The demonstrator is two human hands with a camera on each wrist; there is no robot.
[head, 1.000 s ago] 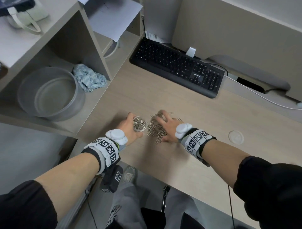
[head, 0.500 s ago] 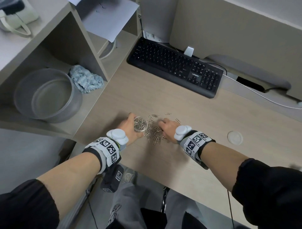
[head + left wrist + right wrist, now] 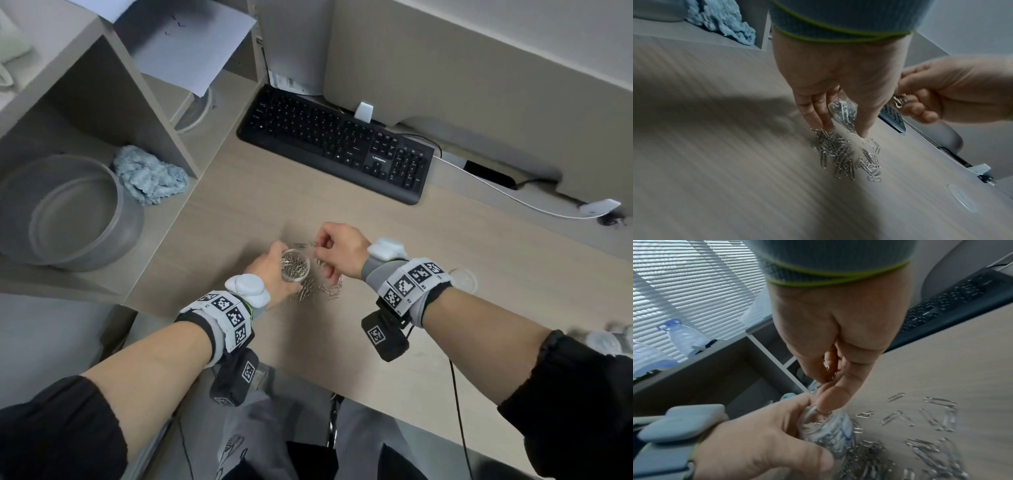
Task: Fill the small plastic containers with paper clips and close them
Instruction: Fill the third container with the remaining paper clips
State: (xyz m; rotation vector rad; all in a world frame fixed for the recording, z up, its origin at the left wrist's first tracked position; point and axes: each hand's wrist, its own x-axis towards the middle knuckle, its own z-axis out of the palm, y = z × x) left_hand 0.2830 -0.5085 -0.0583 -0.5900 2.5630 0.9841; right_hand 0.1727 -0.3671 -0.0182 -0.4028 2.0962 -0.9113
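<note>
Head view: right hand (image 3: 344, 250) has lifted paper clips (image 3: 310, 244) above container (image 3: 295, 265).

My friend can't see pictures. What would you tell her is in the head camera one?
Seen from above, a left hand holds a small clear container of paper clips on a wooden desk, while the right hand pinches a few paper clips beside its rim. More clips lie loose nearby; a black keyboard sits behind.
</note>
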